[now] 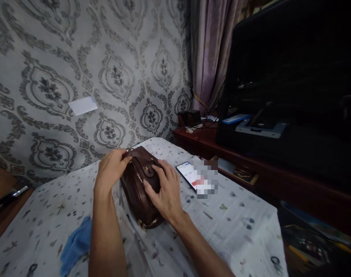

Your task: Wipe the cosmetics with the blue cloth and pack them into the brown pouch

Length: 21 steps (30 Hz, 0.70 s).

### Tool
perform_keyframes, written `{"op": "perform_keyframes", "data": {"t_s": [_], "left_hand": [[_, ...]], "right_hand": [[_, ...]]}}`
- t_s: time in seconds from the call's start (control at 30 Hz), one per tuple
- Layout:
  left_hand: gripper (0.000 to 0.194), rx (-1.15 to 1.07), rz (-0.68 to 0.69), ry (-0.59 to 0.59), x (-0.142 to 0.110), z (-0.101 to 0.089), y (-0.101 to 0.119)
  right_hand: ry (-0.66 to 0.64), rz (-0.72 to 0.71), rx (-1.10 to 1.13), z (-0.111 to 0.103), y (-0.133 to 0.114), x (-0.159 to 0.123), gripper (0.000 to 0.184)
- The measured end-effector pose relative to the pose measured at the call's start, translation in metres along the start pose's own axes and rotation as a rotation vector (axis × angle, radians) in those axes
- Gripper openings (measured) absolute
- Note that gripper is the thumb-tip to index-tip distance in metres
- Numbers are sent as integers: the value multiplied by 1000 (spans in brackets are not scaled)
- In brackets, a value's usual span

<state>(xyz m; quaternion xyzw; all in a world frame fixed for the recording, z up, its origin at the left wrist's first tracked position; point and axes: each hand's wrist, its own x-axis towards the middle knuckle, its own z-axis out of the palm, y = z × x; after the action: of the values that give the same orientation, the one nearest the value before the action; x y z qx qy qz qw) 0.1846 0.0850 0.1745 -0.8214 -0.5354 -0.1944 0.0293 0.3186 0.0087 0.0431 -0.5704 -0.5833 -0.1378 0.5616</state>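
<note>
A dark brown leather handbag (pixel 135 184) with zippers and gold-coloured metal fittings lies on a white patterned cloth (pixel 236 227). At its far left end, my left hand (pixel 110 169) has its fingers curled over the edge, thumb and forefinger close together near the zipper. My right hand (pixel 166 190) grips the bag from the right, thumb on the top by the zipper line and fingers near the flap with a small gold clasp (pixel 147 168). What the left fingertips pinch is too small to make out.
Right of the bag lies a lit phone (pixel 187 175), partly blurred out. A blue cloth (pixel 76 244) rests at the front left. Beyond the right edge stands a dark red desk (pixel 198 138) with a partly open drawer (pixel 236 171) and a large black screen (pixel 293 77). Patterned wallpaper (pixel 117 77) rises behind.
</note>
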Motion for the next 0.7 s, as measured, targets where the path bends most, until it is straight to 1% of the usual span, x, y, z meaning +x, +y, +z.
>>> {"op": "perform_keyframes", "data": {"t_s": [0.17, 0.33, 0.6, 0.7], "left_hand": [[17, 0, 42, -1, -3, -1, -1], [16, -41, 113, 18, -7, -5, 0], [24, -82, 191, -99, -17, -18, 11], [25, -77, 171, -148, -19, -21, 15]], "right_hand": [[6, -1, 14, 0, 1, 0, 36], [-3, 4, 33, 0, 1, 0, 37], [15, 23, 103, -1, 3, 1, 30], [12, 25, 119, -1, 5, 1, 31]]}}
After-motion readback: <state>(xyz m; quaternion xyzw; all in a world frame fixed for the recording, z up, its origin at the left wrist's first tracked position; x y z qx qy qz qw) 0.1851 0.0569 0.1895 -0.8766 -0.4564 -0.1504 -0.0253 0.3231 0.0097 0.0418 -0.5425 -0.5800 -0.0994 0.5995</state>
